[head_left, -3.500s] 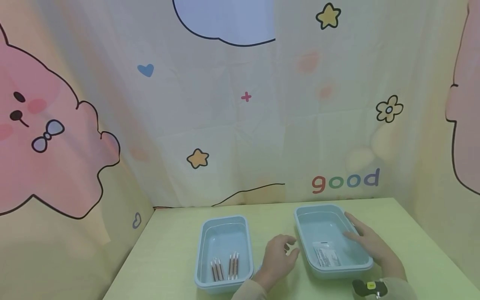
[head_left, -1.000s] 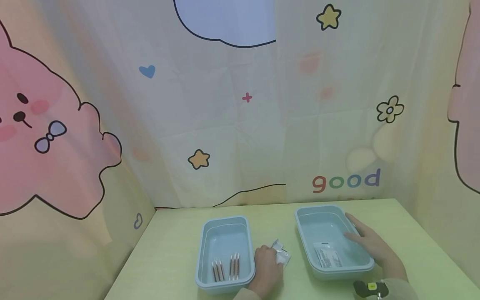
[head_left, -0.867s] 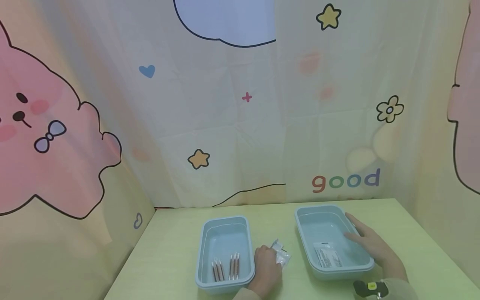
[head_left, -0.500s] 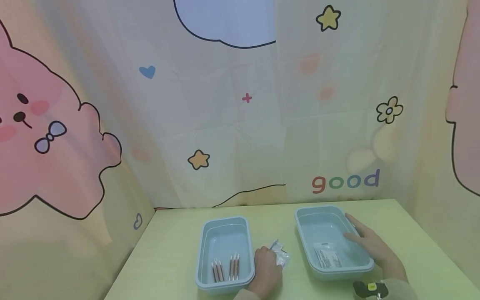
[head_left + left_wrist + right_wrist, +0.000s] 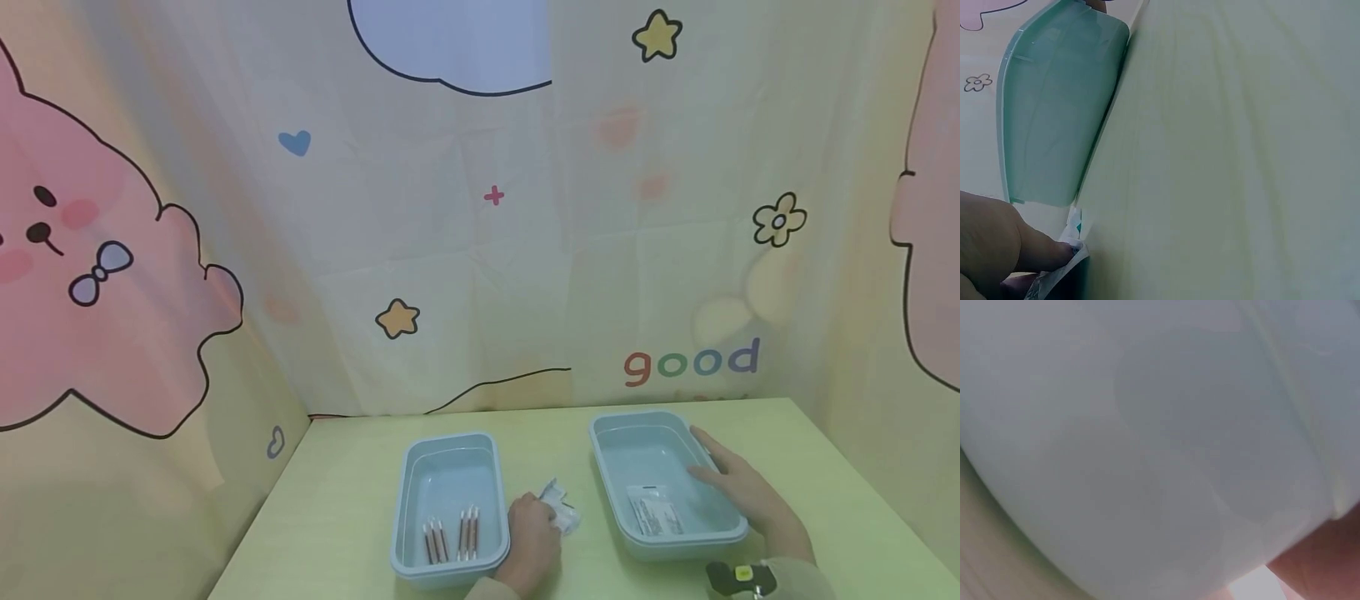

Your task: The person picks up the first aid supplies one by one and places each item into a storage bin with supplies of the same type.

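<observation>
Between two blue plastic trays, my left hand (image 5: 531, 537) pinches a crumpled white-and-clear packet (image 5: 561, 510) near the table surface. In the left wrist view, a fingertip of the left hand (image 5: 997, 247) presses the wrapper (image 5: 1063, 275); its contents are hidden. My right hand (image 5: 742, 492) grips the long side of the right tray (image 5: 645, 546), thumb over the rim and fingers outside. Inside that tray lies a flat clear packet (image 5: 656, 510) with printing. The right wrist view is filled by the tray's pale wall (image 5: 1166, 444).
The left tray (image 5: 450, 575) holds several small brown sticks with white tips, in two groups, one group (image 5: 435, 542) left and one (image 5: 468, 533) right. Both trays stand on a pale yellow-green table (image 5: 337, 500). Printed cloth (image 5: 487, 275) hangs behind and at the sides.
From 3.5 seconds ago, my left hand has moved down and left, beside the left tray, with the packet now visible in it. Lately the packet has shifted slightly. The right hand stays put.
</observation>
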A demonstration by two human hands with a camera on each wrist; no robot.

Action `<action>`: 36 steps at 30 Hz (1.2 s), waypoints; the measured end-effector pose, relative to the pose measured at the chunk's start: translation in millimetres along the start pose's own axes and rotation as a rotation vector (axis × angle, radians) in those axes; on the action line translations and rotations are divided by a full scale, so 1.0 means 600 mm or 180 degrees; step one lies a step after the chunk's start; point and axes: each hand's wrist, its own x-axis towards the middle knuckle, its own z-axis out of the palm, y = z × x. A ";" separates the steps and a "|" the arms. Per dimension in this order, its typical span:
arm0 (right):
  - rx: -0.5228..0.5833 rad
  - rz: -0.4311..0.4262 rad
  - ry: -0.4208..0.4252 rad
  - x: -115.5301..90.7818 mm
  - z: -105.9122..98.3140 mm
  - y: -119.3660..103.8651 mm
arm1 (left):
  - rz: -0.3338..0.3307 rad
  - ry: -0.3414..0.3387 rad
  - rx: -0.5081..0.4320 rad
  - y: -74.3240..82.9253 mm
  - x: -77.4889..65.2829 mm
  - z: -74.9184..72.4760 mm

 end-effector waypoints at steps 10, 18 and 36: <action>0.0053 -0.0054 0.0014 0.000 0.000 0.001 | -0.0314 -0.0171 -0.0260 0.004 -0.004 -0.002; 0.0024 0.0020 -0.0030 0.000 0.000 -0.001 | -0.0090 -0.0016 -0.0310 0.002 -0.010 -0.005; -0.0016 -0.0004 -0.0032 -0.001 -0.001 -0.003 | 0.0363 0.0425 -0.0501 0.016 -0.016 -0.017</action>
